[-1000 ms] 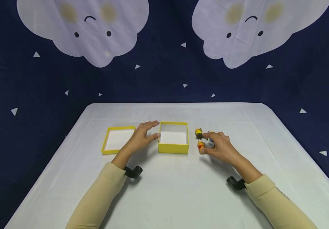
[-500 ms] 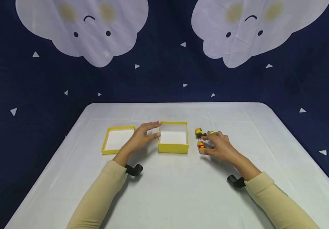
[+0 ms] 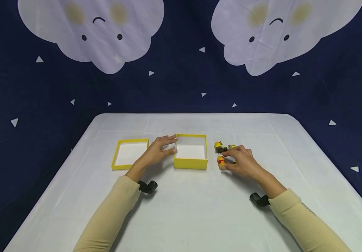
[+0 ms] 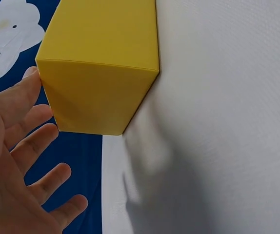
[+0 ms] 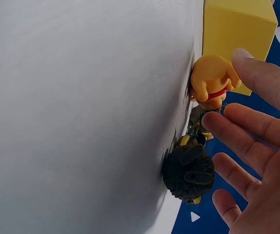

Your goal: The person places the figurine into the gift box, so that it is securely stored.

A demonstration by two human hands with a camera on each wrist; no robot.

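On the worktop (image 3: 196, 210) near the yellow box (image 3: 190, 163), the orange toy (image 5: 210, 72), probably light, stiff and smooth, best pinched at its middle, is loosely framed by the relaxed, empty right hand (image 3: 244, 162), while the box is touched by the uncurled left hand (image 3: 154, 153).

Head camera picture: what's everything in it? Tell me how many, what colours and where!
Box: one, yellow outside, white inside, mid-table, open on top
Shallow lid: one, yellow rim, white inside, left of the box
Toy figures: at least three, yellow, orange, red and dark bits, right of the box; fingers hide some
Table: one, white, under everything
Backdrop: one, dark blue, behind the table
Clouds: two big, part of another, whitish, on the backdrop
Triangles: many, white, on the backdrop
Wrist cameras: two, black, one per wrist
Sleeves: two, beige, on the arms
Left hand: one, bare, at the box's left wall
Right hand: one, bare, by the toys
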